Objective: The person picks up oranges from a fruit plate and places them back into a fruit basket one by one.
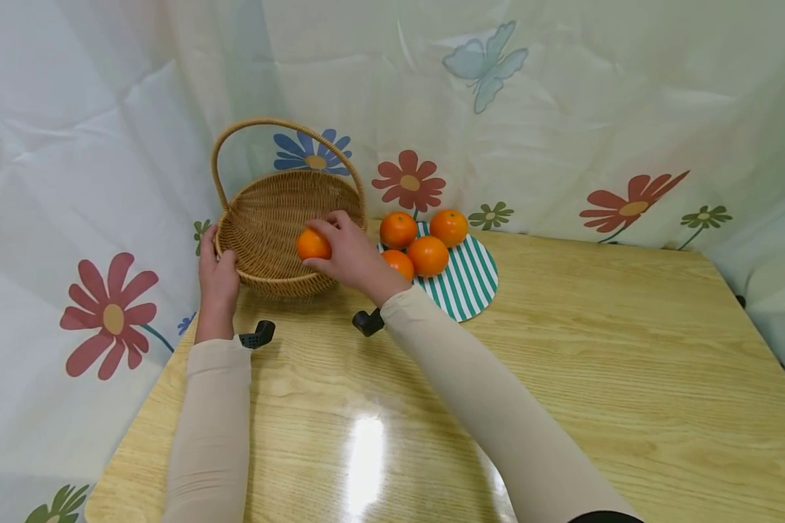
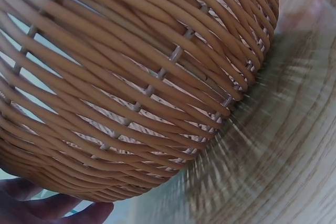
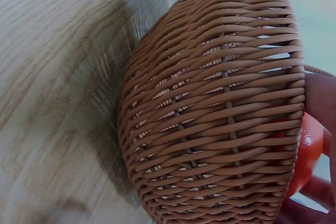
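A wicker basket (image 1: 281,287) with a tall arched handle stands at the back left of the table. At its left rim, my left hand (image 1: 219,280) grips the edge; in the left wrist view its fingers (image 2: 58,208) show beside the woven wall. My right hand (image 1: 349,250) holds an orange (image 1: 313,245) over the basket's opening, near the right side of the rim. In the right wrist view the held orange (image 3: 307,153) is partly hidden by the basket's wall (image 3: 215,108). Inside, the basket shows bare weave where it is visible.
Right of the basket, several oranges (image 1: 428,256) sit on a round green-and-white striped mat (image 1: 477,280). The wooden table (image 1: 595,349) extends to the right. Behind and to the left hangs a flower-patterned curtain (image 1: 549,131). Black wrist-camera parts (image 1: 368,322) jut out near both wrists.
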The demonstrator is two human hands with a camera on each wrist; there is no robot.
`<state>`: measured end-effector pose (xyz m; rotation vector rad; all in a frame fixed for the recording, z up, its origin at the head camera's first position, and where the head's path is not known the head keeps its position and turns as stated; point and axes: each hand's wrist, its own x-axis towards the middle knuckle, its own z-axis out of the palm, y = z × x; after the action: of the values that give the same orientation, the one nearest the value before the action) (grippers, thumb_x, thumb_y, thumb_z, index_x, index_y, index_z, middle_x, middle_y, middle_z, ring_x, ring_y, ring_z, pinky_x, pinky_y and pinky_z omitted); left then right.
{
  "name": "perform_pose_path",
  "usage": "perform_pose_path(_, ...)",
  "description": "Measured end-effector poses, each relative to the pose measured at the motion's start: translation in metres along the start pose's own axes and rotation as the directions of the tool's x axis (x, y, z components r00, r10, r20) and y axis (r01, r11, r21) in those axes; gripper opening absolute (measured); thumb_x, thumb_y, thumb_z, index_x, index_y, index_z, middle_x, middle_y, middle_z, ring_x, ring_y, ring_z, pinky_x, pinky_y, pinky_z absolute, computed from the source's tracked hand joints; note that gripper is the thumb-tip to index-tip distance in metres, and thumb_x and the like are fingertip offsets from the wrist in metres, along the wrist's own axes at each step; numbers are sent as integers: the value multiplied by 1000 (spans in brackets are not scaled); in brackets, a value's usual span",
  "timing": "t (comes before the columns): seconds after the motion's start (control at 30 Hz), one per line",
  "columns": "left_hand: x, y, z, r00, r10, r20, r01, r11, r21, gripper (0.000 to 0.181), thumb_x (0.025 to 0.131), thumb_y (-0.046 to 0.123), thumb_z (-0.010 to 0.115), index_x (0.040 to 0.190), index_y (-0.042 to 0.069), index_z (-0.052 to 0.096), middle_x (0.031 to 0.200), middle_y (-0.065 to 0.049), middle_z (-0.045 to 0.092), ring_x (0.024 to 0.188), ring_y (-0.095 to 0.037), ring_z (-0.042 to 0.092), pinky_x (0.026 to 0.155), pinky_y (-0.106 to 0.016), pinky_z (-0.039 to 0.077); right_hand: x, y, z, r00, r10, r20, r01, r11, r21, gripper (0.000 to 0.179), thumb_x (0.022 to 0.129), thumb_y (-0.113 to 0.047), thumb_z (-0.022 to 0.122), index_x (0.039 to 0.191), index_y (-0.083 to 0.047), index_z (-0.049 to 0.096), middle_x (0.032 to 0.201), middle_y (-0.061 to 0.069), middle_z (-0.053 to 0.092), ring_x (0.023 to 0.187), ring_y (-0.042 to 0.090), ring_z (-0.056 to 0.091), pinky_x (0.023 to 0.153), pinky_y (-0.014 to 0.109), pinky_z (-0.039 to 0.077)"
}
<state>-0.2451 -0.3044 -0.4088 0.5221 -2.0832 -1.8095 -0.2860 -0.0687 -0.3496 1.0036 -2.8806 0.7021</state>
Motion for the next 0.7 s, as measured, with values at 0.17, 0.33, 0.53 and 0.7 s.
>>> perform_pose_path(0.17,1,-1,-1,1000,-5,5,5,1000,0,65,94,13,32,154,34,18,163,3,14,146,-24,26,114,-44,32,5,0,-2,998,-29,49,31,998,-54,70,87,-50,65,148,-24,42,147,9,39,122,27,53,100,37,48)
perform_pose_path(0.33,1,-2,-1,1000,1,7,-1,1000,-11,66,94,12,32,154,34,18,163,6,8,146,-24,26,114,-43,33,8,1,-3,996,-39,86,45,997,-66,70,87,-50,65,147,-20,44,151,10,39,128,28,49,106,40,44)
perform_pose_path(0.53,1,-1,-1,1000,0,2,0,1000,2,65,95,12,31,154,34,19,163,4,14,145,-24,29,113,-43,34,10,1,-4,991,-39,131,46,998,-50,72,87,-51,64,148,-20,42,147,6,47,126,23,51,104,37,44)
perform_pose_path(0.7,0,0,-1,1000,-2,6,2,1000,0,65,94,12,31,154,34,19,162,0,18,144,-25,32,113,-43,35,11,1,-4,987,-61,148,72,995,-72,69,88,-51,63,146,-17,45,141,6,53,116,21,56,97,34,48)
